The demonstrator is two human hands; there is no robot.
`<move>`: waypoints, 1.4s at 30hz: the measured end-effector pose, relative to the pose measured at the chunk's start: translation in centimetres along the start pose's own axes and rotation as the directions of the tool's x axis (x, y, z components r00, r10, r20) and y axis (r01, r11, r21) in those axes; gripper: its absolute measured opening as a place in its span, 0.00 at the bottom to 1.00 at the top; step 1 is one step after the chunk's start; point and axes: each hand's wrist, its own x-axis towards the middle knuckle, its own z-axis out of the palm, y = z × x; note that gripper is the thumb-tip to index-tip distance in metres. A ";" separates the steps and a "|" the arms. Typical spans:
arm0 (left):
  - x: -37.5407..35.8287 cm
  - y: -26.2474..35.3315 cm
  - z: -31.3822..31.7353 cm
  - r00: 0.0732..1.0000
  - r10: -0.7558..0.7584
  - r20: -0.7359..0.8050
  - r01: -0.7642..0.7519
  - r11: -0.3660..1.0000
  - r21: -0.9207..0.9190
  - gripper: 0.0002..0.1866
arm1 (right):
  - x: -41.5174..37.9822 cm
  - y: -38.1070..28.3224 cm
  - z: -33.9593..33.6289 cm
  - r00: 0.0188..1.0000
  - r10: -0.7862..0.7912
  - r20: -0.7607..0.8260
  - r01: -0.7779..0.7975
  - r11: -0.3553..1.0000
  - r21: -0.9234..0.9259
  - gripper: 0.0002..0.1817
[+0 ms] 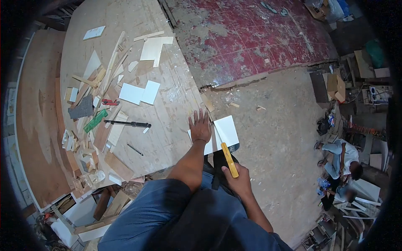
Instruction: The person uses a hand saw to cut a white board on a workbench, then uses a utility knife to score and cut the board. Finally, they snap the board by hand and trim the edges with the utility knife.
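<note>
My left hand lies flat with fingers spread on a white board at the right edge of the wooden worktable. Part of the board sticks out past the table edge. My right hand is wrapped round the yellow handle of a hand tool, just below and right of my left hand. The tool's thin blade points up and left across the board. How deep the blade sits in the board cannot be made out.
Wood offcuts, two white pieces, a black rod-like tool, a green object and red pliers lie on the table's left. A pencil-like stick lies nearer. Two people sit at the far right.
</note>
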 end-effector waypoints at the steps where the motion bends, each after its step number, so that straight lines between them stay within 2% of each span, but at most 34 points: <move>1: 0.0 -0.1 0.1 1.000 0.003 -0.001 -0.003 1.000 0.000 0.33 | -0.2 -0.6 -0.3 0.999 0.030 0.011 -0.030 1.000 0.007 0.16; 6: 0.0 -0.2 -0.2 1.000 0.015 0.008 -0.015 1.000 0.007 0.34 | 0.9 -1.3 -0.1 0.999 0.053 -0.007 -0.053 0.997 -0.050 0.16; 9: 0.0 0.1 -0.2 0.999 0.011 0.037 -0.011 1.000 0.008 0.35 | 4.8 0.0 2.4 0.996 -0.009 -0.089 0.012 0.999 0.031 0.16; 12: 0.0 -0.2 -0.2 0.999 0.016 0.033 -0.016 1.000 -0.001 0.36 | 6.7 0.8 3.8 0.997 0.002 -0.080 -0.004 1.000 -0.025 0.15; 16: 0.4 0.1 -0.2 0.999 0.011 0.031 -0.011 1.000 -0.003 0.36 | 3.7 -0.9 1.2 0.998 0.033 -0.058 -0.031 0.999 0.026 0.14; 17: 0.2 0.0 0.0 0.999 0.001 0.038 -0.002 1.000 0.009 0.36 | 2.7 -1.2 0.8 0.999 0.019 -0.044 -0.020 0.999 -0.025 0.14; 20: 0.3 0.1 -0.3 0.998 -0.002 0.066 0.000 1.000 0.025 0.35 | 3.1 -1.2 1.6 0.996 0.058 -0.064 -0.061 0.997 -0.041 0.15; 22: 0.4 0.1 0.1 0.998 -0.004 0.069 0.002 1.000 0.031 0.34 | 6.1 1.1 4.1 0.996 0.074 -0.056 -0.075 0.997 -0.015 0.15; 24: 0.6 0.1 -0.1 0.998 -0.002 0.057 0.000 0.999 0.038 0.34 | 7.9 2.1 6.4 0.989 -0.025 -0.144 0.015 0.998 -0.069 0.15; 26: 0.2 0.2 -0.8 0.996 -0.018 0.088 0.017 1.000 0.011 0.33 | 7.0 2.4 5.5 0.986 -0.014 -0.168 0.008 0.999 -0.037 0.15; 28: 0.0 0.2 -0.3 0.998 -0.009 0.069 0.008 1.000 0.016 0.33 | 5.8 1.8 2.8 0.996 0.074 -0.055 -0.066 0.989 0.135 0.15; 29: 0.3 0.2 -0.2 0.999 -0.016 0.052 0.016 1.000 0.018 0.33 | 4.0 -0.9 1.1 0.986 0.169 0.004 -0.169 0.981 0.092 0.15; 30: 0.5 0.2 -0.2 0.999 -0.011 0.052 0.010 1.000 0.021 0.33 | 3.0 -1.3 0.9 0.985 0.171 0.001 -0.170 0.981 0.096 0.15; 32: 0.2 0.2 -0.2 1.000 -0.007 0.026 0.008 0.999 -0.038 0.35 | 1.5 -1.3 0.9 0.995 0.070 -0.075 -0.070 0.997 0.014 0.16; 34: 0.3 0.4 -0.5 0.999 -0.008 0.054 0.008 1.000 0.013 0.34 | 4.7 0.5 2.8 0.992 0.101 -0.080 -0.102 0.995 -0.006 0.17; 35: 0.2 0.5 -0.7 0.997 -0.019 0.078 0.014 0.998 0.066 0.33 | 7.0 1.5 5.0 0.992 0.062 -0.110 -0.064 0.998 -0.013 0.16; 37: 0.7 0.4 -1.5 0.997 -0.021 0.078 0.017 0.999 0.051 0.33 | 8.3 1.7 5.9 0.989 -0.003 -0.145 0.003 1.000 0.003 0.14; 42: 0.0 0.1 -0.3 0.993 -0.030 0.112 0.028 0.999 0.016 0.34 | 3.1 -0.4 1.2 0.993 0.110 -0.039 -0.106 0.991 0.084 0.16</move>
